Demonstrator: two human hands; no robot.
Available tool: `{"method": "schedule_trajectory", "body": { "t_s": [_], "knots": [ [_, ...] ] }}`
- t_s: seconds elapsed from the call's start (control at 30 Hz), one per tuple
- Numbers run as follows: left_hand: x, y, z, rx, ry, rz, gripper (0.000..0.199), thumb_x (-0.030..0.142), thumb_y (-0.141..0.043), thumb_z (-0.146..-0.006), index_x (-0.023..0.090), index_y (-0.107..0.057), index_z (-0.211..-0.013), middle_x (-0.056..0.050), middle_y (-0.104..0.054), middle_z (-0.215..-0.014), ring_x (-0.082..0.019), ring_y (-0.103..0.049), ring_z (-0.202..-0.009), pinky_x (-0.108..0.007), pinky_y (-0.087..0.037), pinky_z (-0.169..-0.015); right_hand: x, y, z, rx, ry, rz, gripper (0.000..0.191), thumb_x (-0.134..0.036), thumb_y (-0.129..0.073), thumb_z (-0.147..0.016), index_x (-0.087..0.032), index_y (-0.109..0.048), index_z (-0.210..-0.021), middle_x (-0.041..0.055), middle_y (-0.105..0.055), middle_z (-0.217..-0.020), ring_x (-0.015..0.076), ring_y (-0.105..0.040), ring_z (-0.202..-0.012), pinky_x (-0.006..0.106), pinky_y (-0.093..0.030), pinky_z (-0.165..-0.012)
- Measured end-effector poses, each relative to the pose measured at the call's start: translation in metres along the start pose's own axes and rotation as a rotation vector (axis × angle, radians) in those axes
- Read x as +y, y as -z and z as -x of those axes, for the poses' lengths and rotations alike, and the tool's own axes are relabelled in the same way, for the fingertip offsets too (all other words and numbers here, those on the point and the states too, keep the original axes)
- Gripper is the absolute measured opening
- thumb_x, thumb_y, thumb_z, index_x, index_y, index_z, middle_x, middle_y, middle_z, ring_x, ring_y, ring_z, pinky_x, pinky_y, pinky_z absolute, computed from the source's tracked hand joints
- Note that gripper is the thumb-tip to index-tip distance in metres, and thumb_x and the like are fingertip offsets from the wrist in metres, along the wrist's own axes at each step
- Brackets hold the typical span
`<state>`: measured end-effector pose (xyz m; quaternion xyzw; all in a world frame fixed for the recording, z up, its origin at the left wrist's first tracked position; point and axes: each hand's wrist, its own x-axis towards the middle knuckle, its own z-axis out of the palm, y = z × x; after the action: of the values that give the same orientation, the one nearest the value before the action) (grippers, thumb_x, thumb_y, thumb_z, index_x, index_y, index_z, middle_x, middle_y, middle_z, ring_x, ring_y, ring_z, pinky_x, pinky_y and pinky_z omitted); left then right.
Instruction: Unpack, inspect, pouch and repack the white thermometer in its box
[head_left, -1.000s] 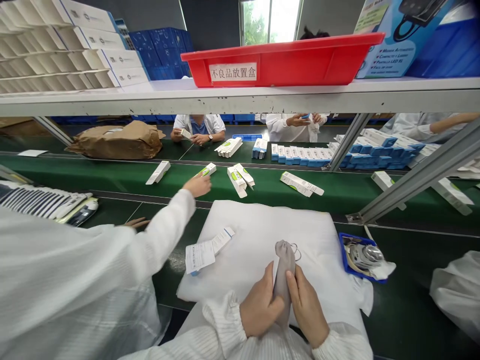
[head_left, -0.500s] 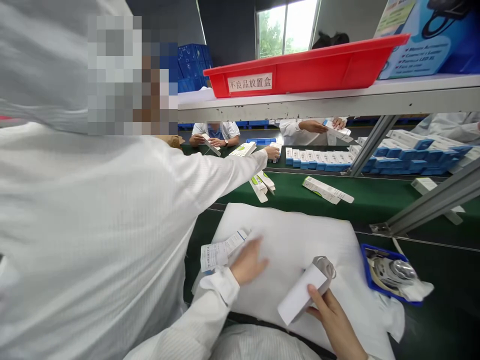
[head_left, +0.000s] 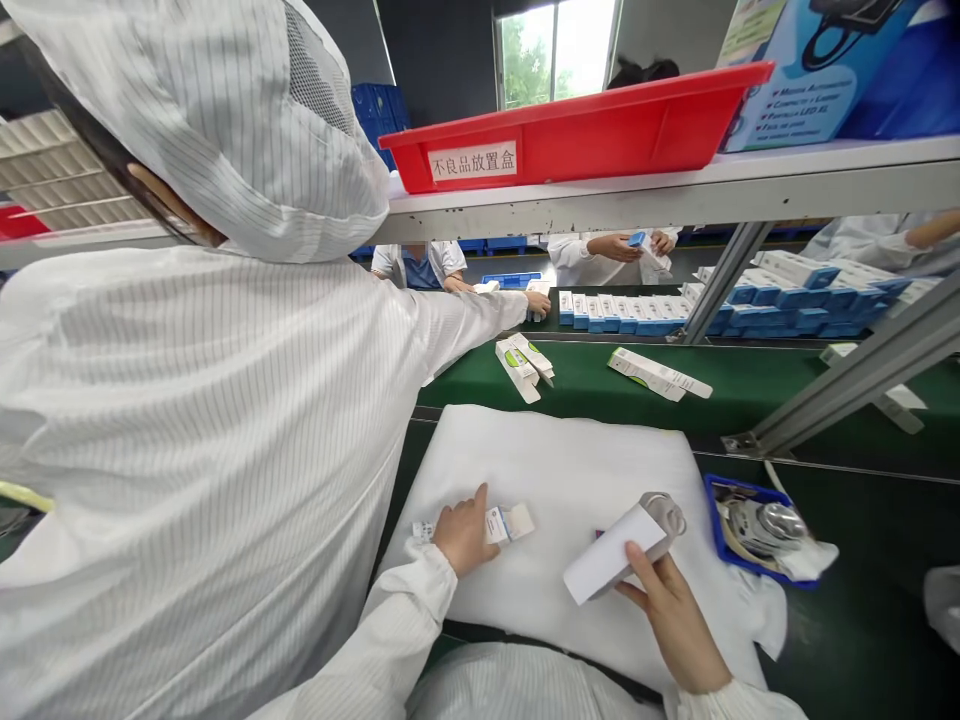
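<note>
On the white foam sheet (head_left: pixel 555 450), my left hand (head_left: pixel 463 530) lies over a small printed carton (head_left: pixel 506 524) with an opened flap, its index finger stretched out and its palm covering part of the carton. My right hand (head_left: pixel 667 600) grips a plain white box (head_left: pixel 615 555), tilted above the sheet, thumb on top. A coiled grey cable (head_left: pixel 666 512) shows at the box's far end.
A co-worker in a striped white coat (head_left: pixel 225 450) fills the left, one arm reaching forward. White cartons (head_left: pixel 656 374) lie on the green belt (head_left: pixel 577 372). A blue tray (head_left: pixel 720 545) with parts is at right. A red bin (head_left: pixel 585 135) sits on the shelf overhead.
My left hand has come down onto the printed carton, which now lies farther right. The white box stays in my right hand. The co-worker's head has moved forward, and the view has shifted slightly.
</note>
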<state>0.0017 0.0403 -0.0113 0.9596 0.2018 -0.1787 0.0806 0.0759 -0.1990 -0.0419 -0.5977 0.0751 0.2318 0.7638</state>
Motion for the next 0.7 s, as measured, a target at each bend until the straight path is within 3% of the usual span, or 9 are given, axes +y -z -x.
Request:
{"method": "schedule_trajectory", "body": {
  "t_s": [0.13, 0.23, 0.4, 0.53, 0.7],
  "knots": [
    [-0.013, 0.004, -0.001, -0.099, -0.041, -0.056, 0.042, 0.031, -0.062, -0.067, 0.01, -0.056, -0.103, -0.018, -0.067, -0.096, -0.037, -0.063, -0.092, -0.049, -0.042, -0.083, -0.003, -0.007, -0.001, 0.023, -0.006, -0.029, 0.069, -0.055, -0.066, -0.071, -0.022, -0.049, -0.129, 0.0084, -0.063, -0.113, 0.0293, -0.056, -0.109, 0.039, -0.06, -0.072],
    [-0.009, 0.008, 0.005, 0.028, -0.087, 0.104, 0.045, 0.027, -0.062, -0.066, 0.013, -0.051, -0.108, -0.01, -0.068, -0.092, -0.031, -0.064, -0.086, -0.047, -0.04, -0.088, -0.013, -0.016, 0.002, -0.039, -0.017, -0.106, 0.068, -0.056, -0.064, -0.071, -0.023, -0.049, -0.129, 0.0072, -0.063, -0.113, 0.0276, -0.058, -0.105, 0.039, -0.06, -0.073],
    [0.012, 0.004, 0.014, 0.244, -0.267, 0.518, 0.071, 0.031, -0.075, -0.059, 0.019, -0.044, -0.122, -0.008, -0.058, -0.109, -0.026, -0.054, -0.103, -0.04, -0.041, -0.093, -0.038, -0.03, 0.007, -0.189, 0.018, -0.218, 0.065, -0.057, -0.064, -0.073, -0.024, -0.048, -0.127, 0.007, -0.063, -0.112, 0.0263, -0.059, -0.103, 0.04, -0.059, -0.076],
    [0.024, -0.002, 0.013, 0.247, -0.39, 0.684, 0.042, 0.024, -0.067, -0.067, 0.018, -0.054, -0.107, -0.007, -0.056, -0.099, -0.021, -0.056, -0.092, -0.034, -0.047, -0.082, -0.051, -0.034, 0.006, -0.152, 0.102, -0.183, 0.063, -0.058, -0.06, -0.076, -0.023, -0.046, -0.127, 0.0083, -0.062, -0.114, 0.0268, -0.06, -0.102, 0.037, -0.059, -0.069],
    [0.035, -0.009, 0.017, 0.291, -0.318, 0.705, 0.043, 0.024, -0.068, -0.067, 0.02, -0.052, -0.107, -0.006, -0.062, -0.1, -0.022, -0.058, -0.092, -0.036, -0.047, -0.084, -0.052, -0.029, 0.007, -0.126, 0.242, 0.108, 0.059, -0.056, -0.057, -0.079, -0.021, -0.048, -0.125, 0.0103, -0.064, -0.112, 0.0269, -0.061, -0.101, 0.037, -0.057, -0.074]
  ]
}}
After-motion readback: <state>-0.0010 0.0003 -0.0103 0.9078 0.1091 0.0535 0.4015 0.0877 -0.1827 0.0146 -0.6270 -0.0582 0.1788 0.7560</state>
